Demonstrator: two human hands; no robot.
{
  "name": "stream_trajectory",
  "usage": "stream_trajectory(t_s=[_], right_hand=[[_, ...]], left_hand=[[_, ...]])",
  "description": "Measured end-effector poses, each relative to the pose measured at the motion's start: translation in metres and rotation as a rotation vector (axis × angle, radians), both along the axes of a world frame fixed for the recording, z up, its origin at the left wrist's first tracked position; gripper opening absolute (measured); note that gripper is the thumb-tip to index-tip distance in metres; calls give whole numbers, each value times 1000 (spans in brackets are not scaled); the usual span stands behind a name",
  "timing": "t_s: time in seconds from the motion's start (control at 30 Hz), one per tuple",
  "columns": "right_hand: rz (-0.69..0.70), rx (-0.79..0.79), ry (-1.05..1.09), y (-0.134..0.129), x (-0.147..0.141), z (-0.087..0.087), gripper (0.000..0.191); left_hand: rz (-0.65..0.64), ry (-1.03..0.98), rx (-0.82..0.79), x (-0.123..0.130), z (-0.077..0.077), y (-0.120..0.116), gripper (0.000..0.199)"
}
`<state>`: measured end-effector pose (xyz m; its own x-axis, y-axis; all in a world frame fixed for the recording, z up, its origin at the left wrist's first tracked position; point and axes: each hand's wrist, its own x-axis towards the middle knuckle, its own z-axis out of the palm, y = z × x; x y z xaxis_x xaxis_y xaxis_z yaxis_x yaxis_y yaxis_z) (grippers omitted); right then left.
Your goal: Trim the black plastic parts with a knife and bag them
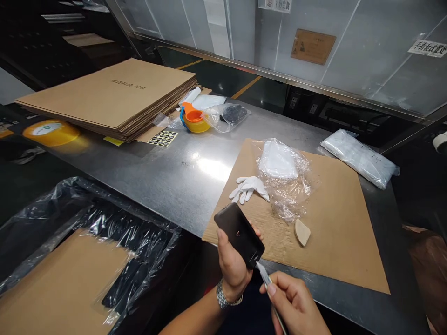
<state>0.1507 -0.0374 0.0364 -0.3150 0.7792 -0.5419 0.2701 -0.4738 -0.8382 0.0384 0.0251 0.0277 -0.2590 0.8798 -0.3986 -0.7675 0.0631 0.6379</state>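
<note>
Head view: by the near edge of the surface (164,186), the left hand (233,269) is clasping a case (238,232), the right hand (295,300) is pinching a knife (264,274) at its corner, work seemingly underway.

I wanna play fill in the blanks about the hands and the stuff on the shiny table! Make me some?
The black handheld device rests in the person's ____ hand.
The thin tool is held in the person's ____ hand.
The glove beside the clear plastic bag is coloured ____.
The small tan wedge lies on a flat brown sheet of ____.

Missing words: left; right; white; cardboard.
</note>
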Motion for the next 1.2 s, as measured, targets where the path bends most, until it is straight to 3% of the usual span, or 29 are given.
stream_trajectory(t_s=[0.13,0.23,0.3,0.4,0.67,0.9,1.1,1.2], right_hand=[[84,687,-391,-5,5,1,25],[210,1173,-648,-8,3,-1,36],[248,1323,-806,-9,0,-3,37],[295,1409,-930,-8,-4,-5,34],[313,1431,-933,-8,-4,-5,29],[197,1493,-965,-6,-5,-5,26],[263,1497,-1071,-10,-3,-11,27],[274,1487,-1137,-8,-1,-8,30]], left_hand=[[81,-70,41,-1,3,2,47],[114,-65,95,0,6,3,48],[142,-49,126,0,7,2,46],[193,-8,130,1,9,1,43],[208,42,198,1,8,0,49],[266,106,246,4,1,1,58],[245,119,205,6,-5,-1,53],[169,177,75,4,-6,-1,46]])
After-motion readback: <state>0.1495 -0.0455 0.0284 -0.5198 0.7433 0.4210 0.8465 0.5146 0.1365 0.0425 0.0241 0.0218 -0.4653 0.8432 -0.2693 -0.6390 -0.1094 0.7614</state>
